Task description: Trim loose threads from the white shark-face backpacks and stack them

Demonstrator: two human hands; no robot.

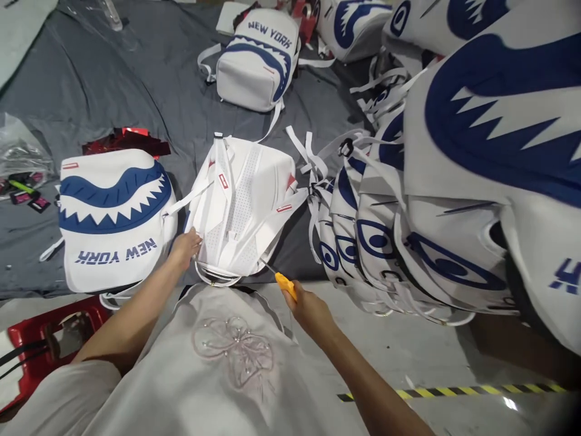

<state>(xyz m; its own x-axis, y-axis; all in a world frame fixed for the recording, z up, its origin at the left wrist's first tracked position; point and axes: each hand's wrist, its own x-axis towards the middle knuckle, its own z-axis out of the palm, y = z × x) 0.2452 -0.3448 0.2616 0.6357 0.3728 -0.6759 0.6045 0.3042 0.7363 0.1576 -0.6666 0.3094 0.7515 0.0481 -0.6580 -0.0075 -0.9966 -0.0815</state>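
A white backpack (265,175) lies in front of me with its back panel and shoulder straps facing up, its top handle loop toward me. My left hand (185,247) is closed on the backpack's near left edge, fingertips on the fabric. My right hand (308,309) is wrapped round the yellow-orange handle of a tool with a thin metal shaft (285,284). The shaft points at the backpack's lower right edge near a strap; I cannot tell whether its tip touches. Left of my left hand lies another white backpack (113,218) with a blue toothed mouth print.
Several printed backpacks (376,236) stand packed together on the right. One more backpack (254,66) lies farther back on the grey cloth (149,79). Red shiny wrapping (127,142) and a clear plastic bag (20,151) are at left. A red stool (59,333) stands at lower left.
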